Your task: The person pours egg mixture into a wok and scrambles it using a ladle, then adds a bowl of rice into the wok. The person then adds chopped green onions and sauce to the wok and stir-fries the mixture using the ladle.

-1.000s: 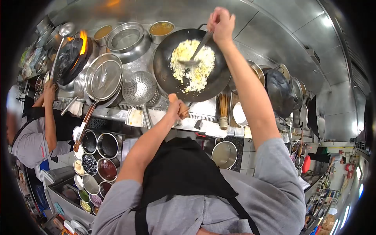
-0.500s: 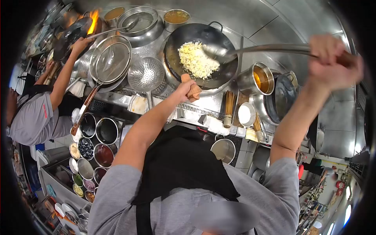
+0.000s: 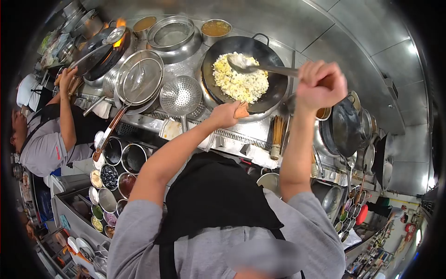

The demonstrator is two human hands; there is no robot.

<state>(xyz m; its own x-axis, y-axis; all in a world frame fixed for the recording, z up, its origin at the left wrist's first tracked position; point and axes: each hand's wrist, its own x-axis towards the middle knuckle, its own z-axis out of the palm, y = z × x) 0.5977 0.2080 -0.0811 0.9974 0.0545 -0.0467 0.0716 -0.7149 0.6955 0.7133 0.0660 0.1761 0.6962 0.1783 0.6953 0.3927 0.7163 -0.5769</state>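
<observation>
A black wok (image 3: 277,69) sits on the burner in front of me, with rice mixed with yellow egg (image 3: 241,86) spread in its middle. My left hand (image 3: 226,115) is closed around a folded tan cloth (image 3: 241,110) at the wok's near rim; the part of the wok beneath the cloth is hidden. Above the wok's right side, my right hand (image 3: 321,86) grips the handle of a metal ladle (image 3: 274,69). The ladle's bowl lies on the far side of the rice, with some rice on it.
To the left are a perforated skimmer (image 3: 180,96) and a mesh strainer (image 3: 140,76). A bamboo brush (image 3: 277,135) stands by the front edge. Several ingredient pots (image 3: 134,157) stand at lower left. A co-worker (image 3: 53,139) cooks at a flaming wok (image 3: 100,58).
My right hand has moved left and slightly down, and the ladle's bowl has shifted left over the rice. The co-worker's ladle has moved too, and the whole view has turned slightly.
</observation>
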